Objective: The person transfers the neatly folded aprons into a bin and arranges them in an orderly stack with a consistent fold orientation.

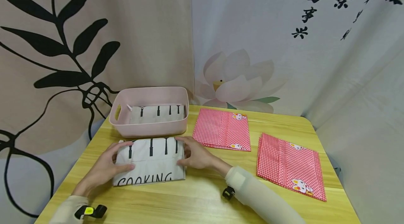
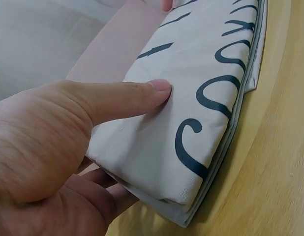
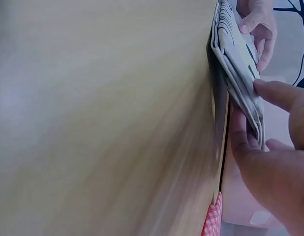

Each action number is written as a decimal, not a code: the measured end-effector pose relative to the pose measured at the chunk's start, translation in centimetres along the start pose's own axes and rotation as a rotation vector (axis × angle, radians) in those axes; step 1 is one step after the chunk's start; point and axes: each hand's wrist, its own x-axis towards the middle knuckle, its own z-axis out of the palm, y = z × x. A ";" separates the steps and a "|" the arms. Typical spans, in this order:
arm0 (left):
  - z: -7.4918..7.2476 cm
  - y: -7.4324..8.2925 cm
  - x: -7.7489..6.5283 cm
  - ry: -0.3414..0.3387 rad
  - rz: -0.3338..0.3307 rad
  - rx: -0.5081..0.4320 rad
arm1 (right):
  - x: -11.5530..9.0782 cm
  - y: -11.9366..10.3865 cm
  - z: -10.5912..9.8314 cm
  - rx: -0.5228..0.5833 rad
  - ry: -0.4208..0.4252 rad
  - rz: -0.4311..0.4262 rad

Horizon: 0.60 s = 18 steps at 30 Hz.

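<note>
Both hands hold a folded white cloth [image 1: 149, 164] printed with "COOKING" and dark utensil shapes. My left hand [image 1: 105, 164] grips its left end, thumb on top and fingers underneath, as the left wrist view shows. At the opposite end, my right hand [image 1: 196, 154] pinches the layered edge between thumb and fingers; in the right wrist view the cloth [image 3: 240, 73] is tilted, with fingers under it. Just behind stands a pink plastic basket [image 1: 154, 130]. Inside it lies another white cloth [image 1: 157, 114] with similar dark prints.
Two folded red-and-white checked cloths with rabbit pictures lie to the right, one farther back [image 1: 221, 129] and one nearer the right edge [image 1: 288, 168]. Everything stands on a yellow wooden table [image 1: 176, 204]. Printed curtains [image 1: 151, 34] hang behind it.
</note>
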 end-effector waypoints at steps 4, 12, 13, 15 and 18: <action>0.3 0.4 0.1 0.000 0.035 -0.021 | -0.4 0.1 -0.3 0.070 0.007 0.027; 0.8 1.1 0.0 0.002 0.075 -0.072 | -1.4 0.0 -1.0 0.130 0.032 0.064; 0.9 1.2 0.0 0.000 0.075 -0.080 | -1.5 0.0 -1.1 0.125 0.035 0.066; 1.0 1.4 0.1 -0.004 0.070 -0.098 | -1.8 0.0 -1.4 0.114 0.042 0.064; 1.0 1.6 0.2 -0.003 0.073 -0.113 | -2.2 0.1 -1.7 0.106 0.054 0.049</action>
